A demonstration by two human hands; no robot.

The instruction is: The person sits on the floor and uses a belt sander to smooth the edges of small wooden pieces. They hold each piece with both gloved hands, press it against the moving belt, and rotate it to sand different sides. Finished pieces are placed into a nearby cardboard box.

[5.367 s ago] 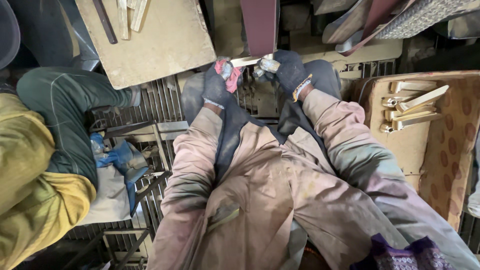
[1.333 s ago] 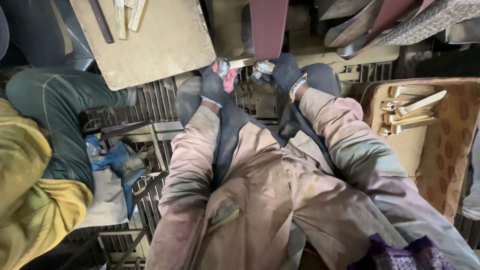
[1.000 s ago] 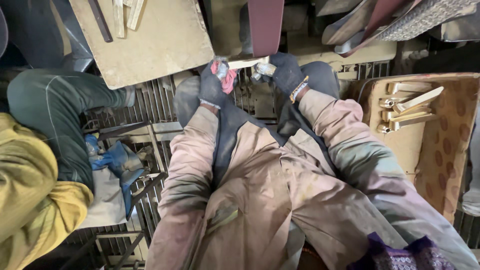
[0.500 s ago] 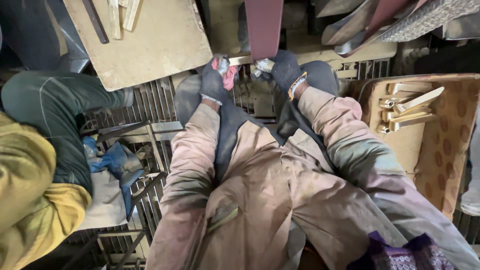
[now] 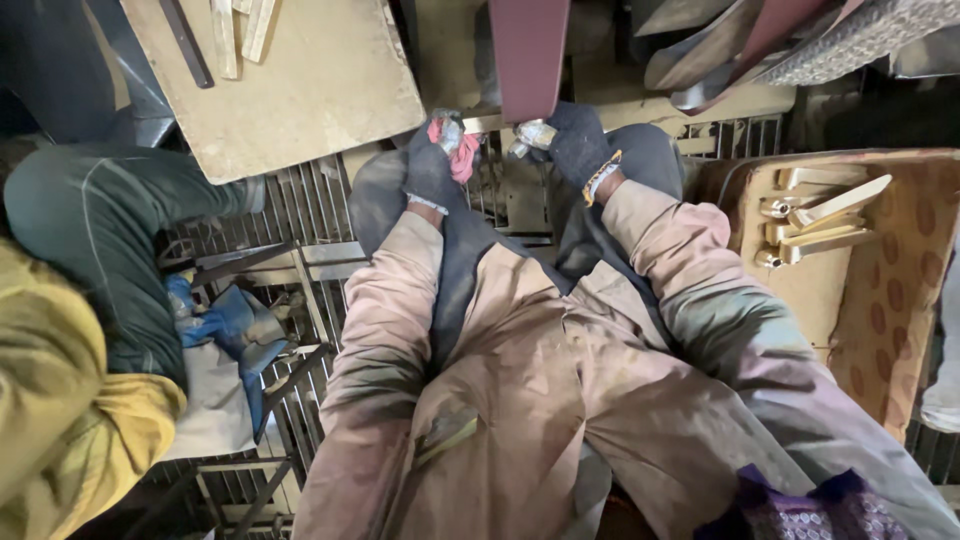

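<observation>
Gloved hands hold 1 small metal piece (image 5: pixel 497 122) up against the lower end of a dark red sanding belt (image 5: pixel 528 50). Left hand (image 5: pixel 437 160), in a dark glove with a pink patch, is closed around 1 end; right hand (image 5: pixel 575 143), in a dark glove with a yellow-trimmed cuff, is closed around the other. At right, brass-coloured handles (image 5: pixel 820 215) lie on a patterned cloth (image 5: pixel 895 270). At left, a wooden board (image 5: pixel 290 85) carries several sticks.
</observation>
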